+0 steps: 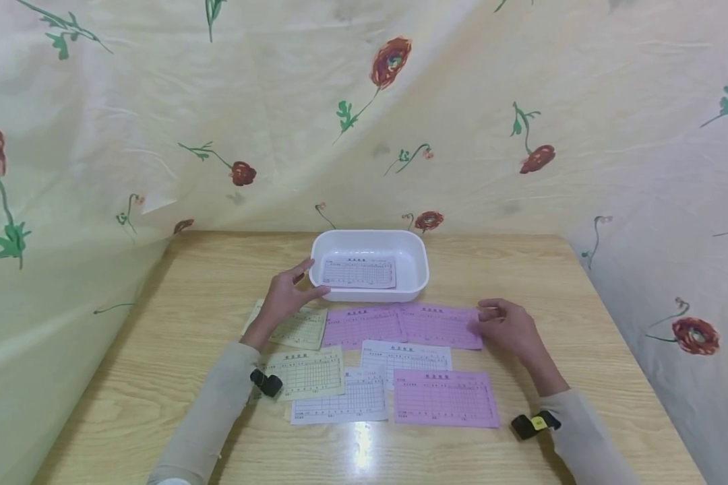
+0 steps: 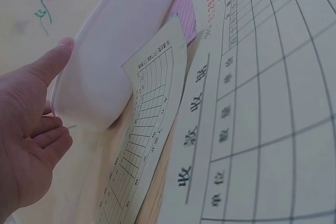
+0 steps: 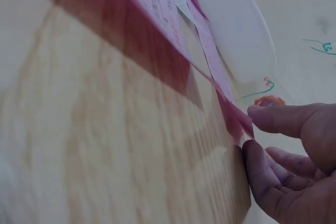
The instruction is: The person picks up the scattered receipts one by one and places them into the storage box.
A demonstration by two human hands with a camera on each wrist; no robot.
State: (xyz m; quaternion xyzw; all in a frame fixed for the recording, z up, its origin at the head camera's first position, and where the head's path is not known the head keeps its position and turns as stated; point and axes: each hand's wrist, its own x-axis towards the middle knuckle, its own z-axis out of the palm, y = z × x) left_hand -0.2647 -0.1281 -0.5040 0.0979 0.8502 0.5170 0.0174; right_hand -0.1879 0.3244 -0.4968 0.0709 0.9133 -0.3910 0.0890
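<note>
My left hand [image 1: 286, 296] holds the left end of a white plastic tub [image 1: 411, 269], thumb at the front rim and fingers around the side. Inside the tub lies a pale receipt slip [image 1: 359, 273]. With thumb and forefinger, my right hand [image 1: 509, 328] pinches the right edge of a pink receipt slip [image 1: 441, 328] just in front of the tub. In the right wrist view that slip's corner [image 3: 242, 121] sits between the fingertips. Another pink slip [image 1: 360, 328] adjoins it on the left. Under my left wrist lies a yellow slip [image 1: 303, 331], partly hidden.
Nearer the front are a second yellow slip [image 1: 309, 374], two white slips [image 1: 427, 357] and a third pink slip [image 1: 445, 401], some overlapping. All lie on a wood-grain table [image 1: 516, 269]. A flowered cloth [image 1: 291, 121] hangs behind and at both sides.
</note>
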